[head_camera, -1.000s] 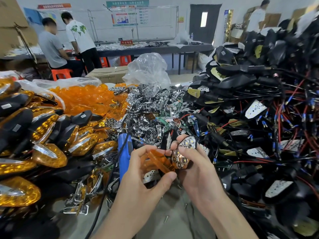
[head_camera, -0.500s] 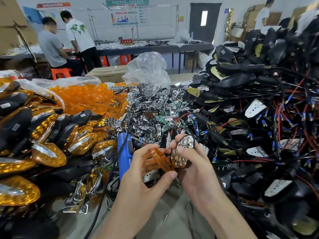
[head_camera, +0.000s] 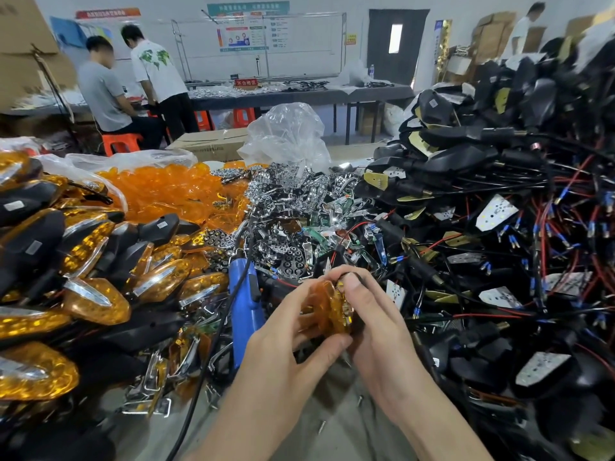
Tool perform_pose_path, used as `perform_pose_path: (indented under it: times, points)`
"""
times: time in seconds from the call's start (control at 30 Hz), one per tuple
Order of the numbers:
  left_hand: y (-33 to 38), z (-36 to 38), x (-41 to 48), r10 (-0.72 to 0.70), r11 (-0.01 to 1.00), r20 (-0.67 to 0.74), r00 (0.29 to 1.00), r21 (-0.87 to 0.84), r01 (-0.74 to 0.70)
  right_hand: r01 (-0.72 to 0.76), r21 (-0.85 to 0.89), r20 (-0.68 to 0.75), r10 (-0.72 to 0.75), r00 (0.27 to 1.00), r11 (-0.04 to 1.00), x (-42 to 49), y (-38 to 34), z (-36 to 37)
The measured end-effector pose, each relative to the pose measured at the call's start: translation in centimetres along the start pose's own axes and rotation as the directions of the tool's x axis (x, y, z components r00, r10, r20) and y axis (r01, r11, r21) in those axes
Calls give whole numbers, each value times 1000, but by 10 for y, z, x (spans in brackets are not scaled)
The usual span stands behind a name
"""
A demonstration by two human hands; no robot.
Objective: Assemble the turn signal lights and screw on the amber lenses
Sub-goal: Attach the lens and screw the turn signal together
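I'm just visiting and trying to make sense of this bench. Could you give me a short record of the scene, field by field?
Left hand: grips the amber lens from below
Right hand: thumb on the lens's top edge, fingers curled behind it
Left side: finished lights, loose amber lenses
Middle: chrome reflectors, blue corded tool lying down
Right side: black housings with red and black wires

Bright, even indoor light, source out of view; shadows soft and shallow. Glare spots on amber lenses and chrome reflectors. Door window blown out white. Wide-angle bending toward edges; black housings upper right smeared, soft. Centre sharp.
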State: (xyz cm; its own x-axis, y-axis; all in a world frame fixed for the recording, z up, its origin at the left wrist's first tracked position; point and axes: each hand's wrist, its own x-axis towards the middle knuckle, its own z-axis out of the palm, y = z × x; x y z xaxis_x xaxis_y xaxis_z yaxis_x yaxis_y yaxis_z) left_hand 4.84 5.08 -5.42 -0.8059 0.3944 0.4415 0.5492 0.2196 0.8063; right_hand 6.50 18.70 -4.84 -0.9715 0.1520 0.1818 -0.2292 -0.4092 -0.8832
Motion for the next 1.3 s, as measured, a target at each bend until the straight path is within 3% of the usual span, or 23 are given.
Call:
perform_pose_path:
  times: [0.23, 0.6, 0.93, 1.13, 1.3]
  points:
    - [-6, 1, -2, -15, 998, -4, 1000, 64, 16, 12, -113, -4, -12, 1000, 994, -1, 4, 0]
    - [-3, -1, -2, -10, 996, 23, 1000, 93, 8, -26, -28, 5, 26, 1000, 999, -1, 3, 0]
    - [-2, 1, -3, -47, 997, -14, 999, 63, 48, 48, -145, 41, -42, 998, 988, -1, 0, 2]
    - [0, 0, -3, -21, 991, 4, 1000, 133, 20, 114, -245, 70, -100, 993, 963, -2, -1, 3]
    - [7, 0, 2, -18, 997, 46, 999, 79, 14, 111, -142, -3, -112, 994, 984, 0, -1, 3]
